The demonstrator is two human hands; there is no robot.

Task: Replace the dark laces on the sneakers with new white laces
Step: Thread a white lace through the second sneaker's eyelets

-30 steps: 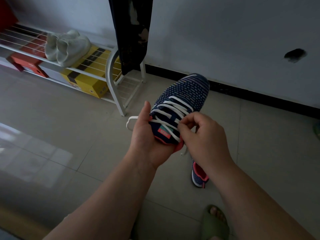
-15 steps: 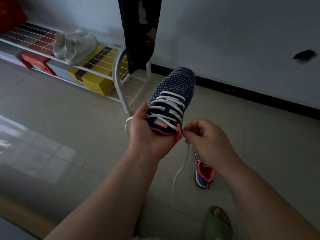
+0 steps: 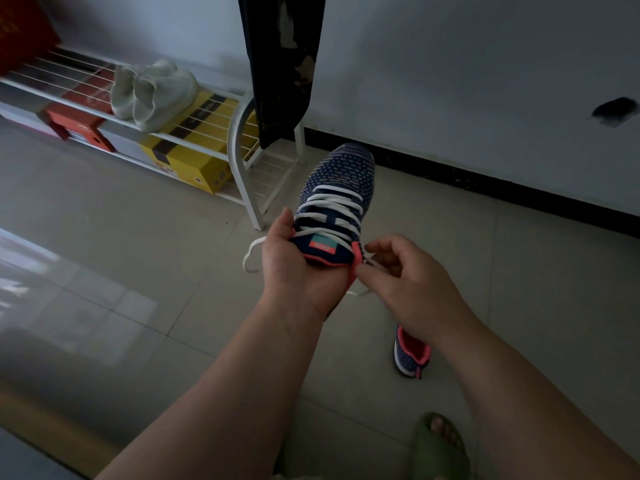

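The navy knit sneaker (image 3: 341, 188) is held in the air in front of me, toe pointing away toward the wall, with the white lace (image 3: 330, 206) threaded in rows across its upper. My left hand (image 3: 294, 268) grips the heel end from the left side and below, thumb up along the collar; a loop of the lace hangs out to the left of that hand. My right hand (image 3: 407, 289) pinches the other lace end between thumb and curled fingers, just beside the coral collar at the sneaker's right edge. The second sneaker (image 3: 410, 353) lies on the tiled floor (image 3: 138, 237) below my right wrist. Farther out, a white shoe rack (image 3: 242, 161) stands against the wall, carrying pale shoes (image 3: 152, 93) above a yellow box (image 3: 188, 157). My foot in a green slipper (image 3: 438, 448) shows at bottom.
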